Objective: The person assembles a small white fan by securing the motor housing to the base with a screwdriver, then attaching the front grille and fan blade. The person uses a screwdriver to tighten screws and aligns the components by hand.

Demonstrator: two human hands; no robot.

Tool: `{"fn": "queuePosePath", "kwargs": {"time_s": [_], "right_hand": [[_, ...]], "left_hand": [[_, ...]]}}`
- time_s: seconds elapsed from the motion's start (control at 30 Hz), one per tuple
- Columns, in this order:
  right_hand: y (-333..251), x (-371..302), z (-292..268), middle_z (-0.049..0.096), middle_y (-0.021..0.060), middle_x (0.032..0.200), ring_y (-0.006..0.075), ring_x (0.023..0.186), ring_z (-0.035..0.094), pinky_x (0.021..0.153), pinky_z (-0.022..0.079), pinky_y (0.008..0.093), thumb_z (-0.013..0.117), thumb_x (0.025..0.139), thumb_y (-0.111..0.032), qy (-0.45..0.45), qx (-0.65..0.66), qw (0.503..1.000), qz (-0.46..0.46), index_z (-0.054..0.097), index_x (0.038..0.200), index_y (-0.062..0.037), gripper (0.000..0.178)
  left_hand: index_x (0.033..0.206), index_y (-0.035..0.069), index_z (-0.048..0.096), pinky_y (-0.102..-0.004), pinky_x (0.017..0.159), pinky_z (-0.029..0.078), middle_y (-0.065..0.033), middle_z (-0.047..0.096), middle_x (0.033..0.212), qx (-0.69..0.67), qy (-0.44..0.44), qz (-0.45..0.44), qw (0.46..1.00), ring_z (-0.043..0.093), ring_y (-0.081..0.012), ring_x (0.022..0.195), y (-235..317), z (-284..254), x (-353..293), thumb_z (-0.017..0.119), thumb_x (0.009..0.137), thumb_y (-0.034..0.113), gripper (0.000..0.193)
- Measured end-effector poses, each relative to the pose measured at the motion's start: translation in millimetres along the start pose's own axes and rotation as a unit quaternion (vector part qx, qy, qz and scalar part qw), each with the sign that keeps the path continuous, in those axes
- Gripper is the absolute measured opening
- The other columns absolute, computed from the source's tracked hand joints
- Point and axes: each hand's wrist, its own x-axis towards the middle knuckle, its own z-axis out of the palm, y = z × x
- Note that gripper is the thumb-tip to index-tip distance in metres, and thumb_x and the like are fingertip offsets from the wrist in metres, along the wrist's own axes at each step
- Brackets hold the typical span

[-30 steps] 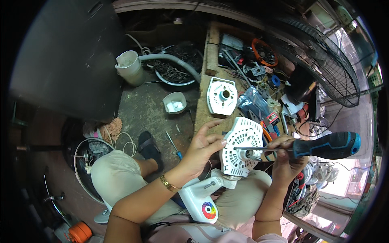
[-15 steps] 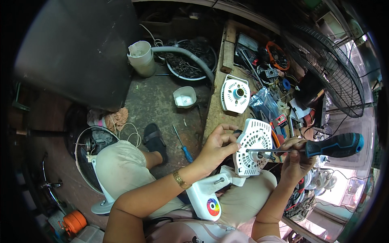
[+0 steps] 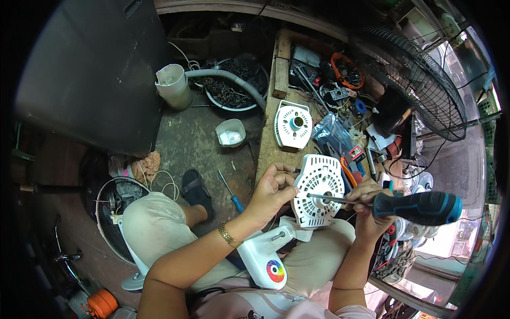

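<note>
My left hand point(image 3: 272, 189) closes its fingers and thumb round the left edge of a white vented fan motor cover point(image 3: 319, 178). The cover faces up over my lap, joined to a white fan neck and body point(image 3: 256, 258) with a rainbow round sticker. In my right hand point(image 3: 369, 204), the fingers pinch the shaft of a black and blue screwdriver point(image 3: 417, 208) just ahead of its handle. The screwdriver lies almost level, its tip meeting the cover left of the central hub. What sits under the tip is too small to make out.
A second white motor cover point(image 3: 294, 126) rests on the wooden bench point(image 3: 268, 151), near pliers and loose parts. A black fan grille point(image 3: 425, 85) stands at right. On the floor are a blue-handled screwdriver point(image 3: 237, 203), a white cup-shaped part point(image 3: 230, 133) and a basin point(image 3: 234, 108) of dark scraps.
The whole view has shifted, so most things sit farther left. Both hands keep their grips, and the screwdriver tip stays on the cover while its handle appears slightly lower.
</note>
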Motion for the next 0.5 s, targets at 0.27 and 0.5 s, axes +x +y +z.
{"fn": "queuePosePath", "kwargs": {"time_s": [0.27,0.5], "right_hand": [[-6,-6,1,0.067,0.0184,0.079,0.0212,0.075,0.066,0.071,0.053,0.0311,0.082,0.068,-0.005,-0.064,0.032,0.995,0.066,0.046,0.087,-0.0022,0.041],[-22,-10,3,0.066,0.0208,0.086,0.0195,0.072,0.065,0.063,0.056,0.0304,0.076,0.076,-0.003,-0.043,0.109,0.974,0.195,0.046,0.088,-0.0017,0.032]], "left_hand": [[0.115,0.002,0.042,-0.0237,0.084,0.043,-0.0048,0.060,0.092,0.022,-0.014,0.016,1.000,0.057,-0.0100,0.089,-1,-2,0,0.059,0.081,0.001,0.037],[0.114,0.002,0.044,-0.0263,0.089,0.042,-0.0061,0.061,0.098,0.041,-0.021,0.032,0.998,0.056,-0.0111,0.097,-5,-3,2,0.059,0.082,0.000,0.036]]}}
